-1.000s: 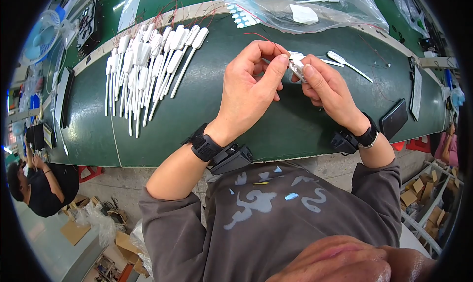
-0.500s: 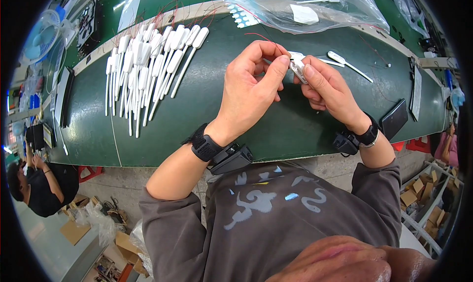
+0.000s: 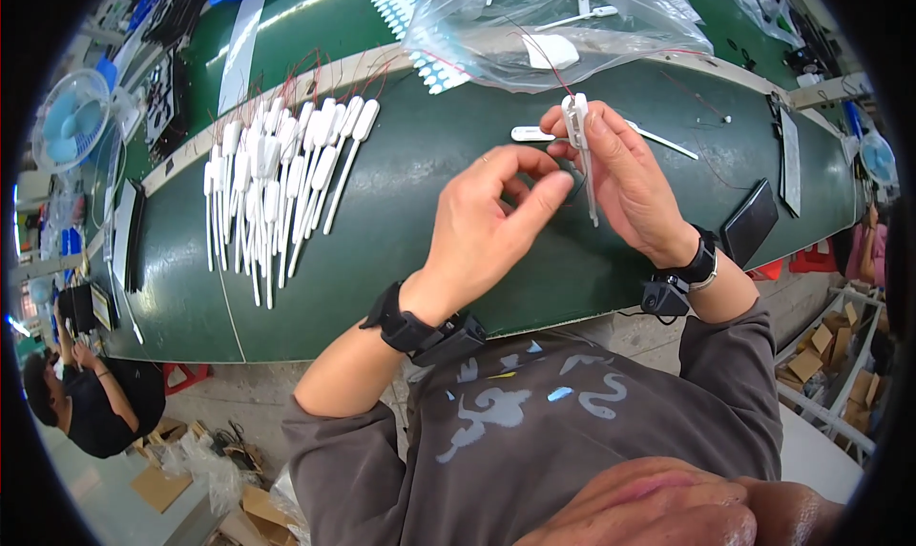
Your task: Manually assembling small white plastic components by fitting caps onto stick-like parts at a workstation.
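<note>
My right hand pinches a white stick-shaped plastic casing upright between thumb and fingers. Its wide head is at the top, its inner side shows, and a thin stem points down; a red wire rises from the head. My left hand is just left of the stem, thumb and fingers curled close together; a thin dark strand shows by the thumb tip, but what they hold is unclear. Another white piece lies behind the hands, and a white stem shows beyond my right hand.
Many white sticks with red wires lie in a pile on the green table at left. At the back are a clear plastic bag and a sheet of blue-white stickers. A black flat device lies at right. Another person sits at far left.
My left hand has come away from the casing, down and slightly left. My right hand has turned the casing upright, its stem now pointing down. The whole view has shifted a little.
</note>
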Motion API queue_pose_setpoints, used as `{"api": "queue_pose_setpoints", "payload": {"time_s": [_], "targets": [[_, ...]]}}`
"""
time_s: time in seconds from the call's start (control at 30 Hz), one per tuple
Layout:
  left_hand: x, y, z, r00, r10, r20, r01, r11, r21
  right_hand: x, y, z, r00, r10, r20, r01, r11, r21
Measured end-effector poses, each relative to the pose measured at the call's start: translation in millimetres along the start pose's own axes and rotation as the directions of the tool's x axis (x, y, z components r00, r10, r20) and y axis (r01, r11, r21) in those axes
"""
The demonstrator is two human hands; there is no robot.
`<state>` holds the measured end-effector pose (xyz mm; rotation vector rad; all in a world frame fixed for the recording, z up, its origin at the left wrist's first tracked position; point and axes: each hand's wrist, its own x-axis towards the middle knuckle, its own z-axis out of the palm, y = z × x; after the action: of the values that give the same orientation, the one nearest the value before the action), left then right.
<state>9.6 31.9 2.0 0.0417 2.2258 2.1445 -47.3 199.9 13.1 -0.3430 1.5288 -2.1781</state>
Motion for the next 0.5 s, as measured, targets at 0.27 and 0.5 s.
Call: {"api": "queue_pose_setpoints", "payload": {"time_s": [0.27, 0.5], "targets": [[2.2, -7.0, 14.3, 0.994, 0.1, 0.033, -0.097, 0.992, -0.086, -10.5, 3.3, 1.6, 0.992, 0.09, 0.089, -0.1, 0.988, 0.114], [6.6, 5.0, -20.2, 0.943, -0.19, 0.271, 0.255, 0.94, -0.228, 1.9, -5.2, -14.7, 0.989, 0.062, 0.138, -0.054, 0.997, -0.064]]}}
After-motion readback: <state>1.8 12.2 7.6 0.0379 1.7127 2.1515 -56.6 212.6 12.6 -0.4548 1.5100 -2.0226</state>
